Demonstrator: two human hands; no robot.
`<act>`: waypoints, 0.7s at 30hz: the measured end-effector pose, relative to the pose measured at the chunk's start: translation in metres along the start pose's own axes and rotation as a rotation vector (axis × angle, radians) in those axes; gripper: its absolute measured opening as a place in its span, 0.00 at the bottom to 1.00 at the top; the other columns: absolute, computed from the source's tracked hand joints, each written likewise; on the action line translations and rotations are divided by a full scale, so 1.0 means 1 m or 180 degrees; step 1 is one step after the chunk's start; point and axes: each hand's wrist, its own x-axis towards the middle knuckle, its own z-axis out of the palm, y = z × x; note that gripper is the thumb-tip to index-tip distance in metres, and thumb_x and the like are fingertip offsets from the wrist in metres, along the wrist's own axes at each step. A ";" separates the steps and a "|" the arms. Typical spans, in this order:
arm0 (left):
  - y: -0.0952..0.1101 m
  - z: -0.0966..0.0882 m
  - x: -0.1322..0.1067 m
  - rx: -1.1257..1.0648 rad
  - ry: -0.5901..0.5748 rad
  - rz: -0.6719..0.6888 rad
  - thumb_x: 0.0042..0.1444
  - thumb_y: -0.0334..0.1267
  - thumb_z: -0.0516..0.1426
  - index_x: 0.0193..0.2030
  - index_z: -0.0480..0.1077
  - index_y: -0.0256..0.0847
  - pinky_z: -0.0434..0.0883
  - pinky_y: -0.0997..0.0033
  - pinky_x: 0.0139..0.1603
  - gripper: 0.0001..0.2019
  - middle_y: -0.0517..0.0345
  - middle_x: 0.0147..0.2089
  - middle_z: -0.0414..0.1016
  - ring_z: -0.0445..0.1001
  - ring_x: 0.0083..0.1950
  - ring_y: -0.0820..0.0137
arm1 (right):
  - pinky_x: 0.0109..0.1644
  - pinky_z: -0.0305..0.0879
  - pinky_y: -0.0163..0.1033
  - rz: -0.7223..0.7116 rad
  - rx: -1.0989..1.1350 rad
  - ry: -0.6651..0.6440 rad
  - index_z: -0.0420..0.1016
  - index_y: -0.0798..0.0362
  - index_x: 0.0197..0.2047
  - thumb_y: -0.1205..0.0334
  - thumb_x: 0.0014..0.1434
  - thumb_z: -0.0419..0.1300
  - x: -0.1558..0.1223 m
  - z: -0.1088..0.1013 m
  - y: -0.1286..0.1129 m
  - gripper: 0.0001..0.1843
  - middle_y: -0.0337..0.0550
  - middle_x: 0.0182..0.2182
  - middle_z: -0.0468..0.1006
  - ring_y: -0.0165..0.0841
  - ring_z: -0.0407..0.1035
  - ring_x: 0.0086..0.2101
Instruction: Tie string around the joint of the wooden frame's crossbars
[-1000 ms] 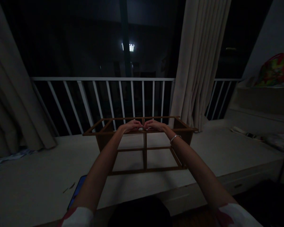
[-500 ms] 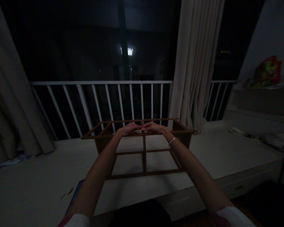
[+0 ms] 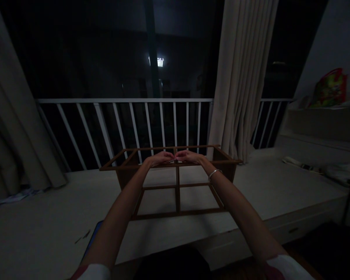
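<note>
Both hands are up at the frame, the left hand (image 3: pixel 160 158) and the right hand (image 3: pixel 188 156) palms down and curled in, with the fingertips (image 3: pixel 171 155) of the two hands meeting just above the front top rail (image 3: pixel 227 161). It's too dark to tell if they're pinching something tiny there or only touching each other. The frame is a low wooden rack (image 3: pixel 177 194) of thin brown slats, open like a grid, standing on a white ledge (image 3: pixel 61 202). There's a silver bangle (image 3: pixel 215 174) on the right wrist, and the sleeves (image 3: pixel 93 272) down at the bottom of the shot are white with red on them. Right behind the rack runs a white railing (image 3: pixel 125 100). To the right of the rack hangs a beige curtain (image 3: pixel 239 77), and further right a colourful bag (image 3: pixel 329 89) sits up on a step. Left of the rack is another curtain (image 3: pixel 14 97). In front of it and to the left, a blue flat thing (image 3: pixel 93 233) sits partly behind the left forearm, but I can't tell what it is.
</note>
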 end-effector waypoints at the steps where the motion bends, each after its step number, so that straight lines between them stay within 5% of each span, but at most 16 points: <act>1: 0.000 0.001 0.000 0.0028 -0.0005 0.0014 0.36 0.40 0.57 0.35 0.67 0.35 0.55 0.80 0.23 0.17 0.59 0.27 0.66 0.61 0.24 0.81 | 0.25 0.50 0.27 -0.0008 -0.0028 0.0004 0.66 0.56 0.35 0.58 0.40 0.59 -0.001 0.000 0.000 0.17 0.37 0.27 0.66 0.21 0.56 0.24; 11: 0.009 0.013 -0.003 0.0864 -0.0126 0.0171 0.35 0.46 0.57 0.33 0.70 0.34 0.54 0.79 0.24 0.19 0.61 0.24 0.65 0.58 0.24 0.79 | 0.30 0.52 0.29 -0.0379 -0.0156 -0.0108 0.67 0.58 0.32 0.61 0.42 0.58 -0.001 -0.001 -0.002 0.13 0.38 0.26 0.66 0.24 0.58 0.27; 21: 0.008 0.017 -0.001 0.1227 0.0180 0.0402 0.33 0.49 0.56 0.29 0.71 0.32 0.51 0.79 0.22 0.21 0.62 0.18 0.60 0.55 0.22 0.79 | 0.28 0.53 0.29 -0.0125 0.0151 -0.0076 0.68 0.58 0.32 0.63 0.39 0.60 0.000 0.001 -0.001 0.13 0.36 0.24 0.66 0.23 0.59 0.26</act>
